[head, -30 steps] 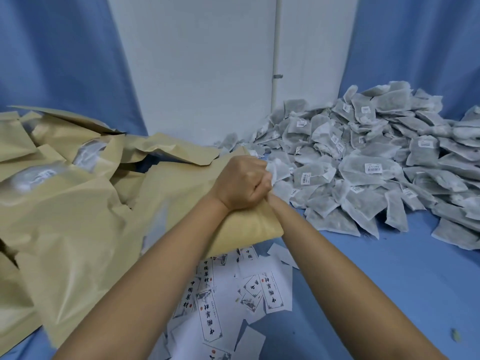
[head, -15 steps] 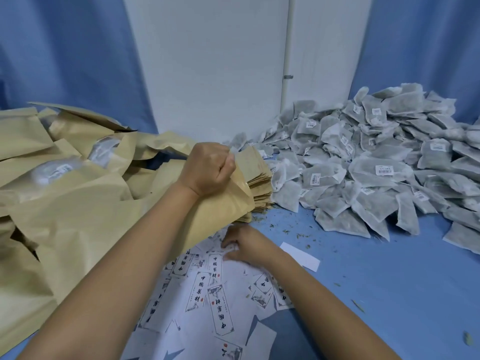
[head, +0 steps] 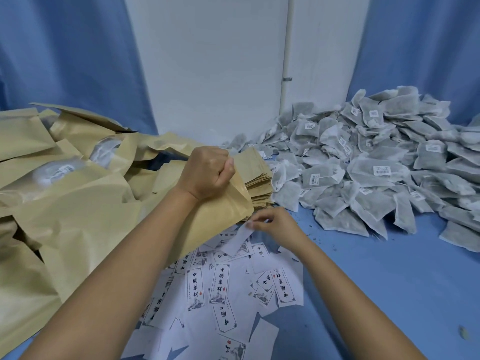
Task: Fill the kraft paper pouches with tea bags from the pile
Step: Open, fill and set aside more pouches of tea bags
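Hands first: the left hand (head: 207, 172) is clenched round the top edge of a kraft paper pouch (head: 220, 216), which hangs tilted over the blue bench (head: 389, 281) with its lower end down among the papers. The right hand (head: 275, 223) sits lower, just beside the pouch's right edge, pinching a white paper slip (head: 240, 236) that's lifted a bit above the scatter of printed labels (head: 220, 284) spread across the near middle of the bench.

Right behind the held pouch there's a stack of flat pouches (head: 259, 183), and just beside that stack starts the tea bag pile (head: 376, 165), a big heap of grey-white mesh bags with little barcode stickers, filling the far right side. Whole left side is a messy heap of pouches (head: 52, 203), a few showing a clear window with something pale inside. Some loose tea crumbs (head: 324, 236) lie on the bench near the front of the pile. Behind it all are a white wall (head: 207, 74) and blue curtains (head: 65, 61) on both sides
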Demonstrator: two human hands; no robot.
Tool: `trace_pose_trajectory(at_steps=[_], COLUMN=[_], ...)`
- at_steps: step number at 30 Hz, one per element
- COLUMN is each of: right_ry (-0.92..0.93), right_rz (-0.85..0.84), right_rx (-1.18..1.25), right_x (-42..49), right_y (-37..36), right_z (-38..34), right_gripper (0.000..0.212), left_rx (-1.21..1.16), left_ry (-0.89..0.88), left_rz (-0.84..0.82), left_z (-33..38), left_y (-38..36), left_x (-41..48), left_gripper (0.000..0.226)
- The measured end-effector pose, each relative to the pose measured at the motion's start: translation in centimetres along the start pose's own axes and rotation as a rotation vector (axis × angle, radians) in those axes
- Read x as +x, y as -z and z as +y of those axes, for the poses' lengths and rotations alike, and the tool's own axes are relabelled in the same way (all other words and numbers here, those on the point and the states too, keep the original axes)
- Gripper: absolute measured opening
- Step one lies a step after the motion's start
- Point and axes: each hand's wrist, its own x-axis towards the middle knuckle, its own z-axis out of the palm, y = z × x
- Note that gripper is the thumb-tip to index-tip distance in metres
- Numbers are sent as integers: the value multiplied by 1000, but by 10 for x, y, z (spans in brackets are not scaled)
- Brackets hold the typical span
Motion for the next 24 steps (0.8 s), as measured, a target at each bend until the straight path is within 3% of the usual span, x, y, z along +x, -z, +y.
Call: trace_pose_trajectory(at_steps=[4, 7, 10, 14, 17, 18, 22, 24], right_ry=[27, 181, 360, 351, 160, 189, -11, 148], right_rz=[232, 453, 593, 420, 106, 37, -322, -215], right_rx=[321, 525, 635, 164, -181, -301, -229, -155], right_x=[-6, -8, -4, 19, 31, 33, 34, 26], right_y=[25, 37, 45, 22, 3, 4, 13, 18], right_z=[-4, -16, -37, -70, -101, -101, -97, -91], right_gripper=[16, 23, 17, 14, 40, 43, 37, 29], left_rx=[-8, -6, -3, -70, -134, -141, -148, -128], left_ry=[0, -25, -52, -31, -65, -87, -63, -60], left_rz=[8, -6, -8, 50, 99, 99, 101, 93], left_z=[2, 5, 9, 19, 29, 31, 28, 25], left_y=[1, -2, -6, -9, -15, -17, -16, -15], left_x=[0, -1, -3, 2, 13, 15, 14, 11], left_gripper=[43, 43, 43, 42, 43, 42, 43, 43])
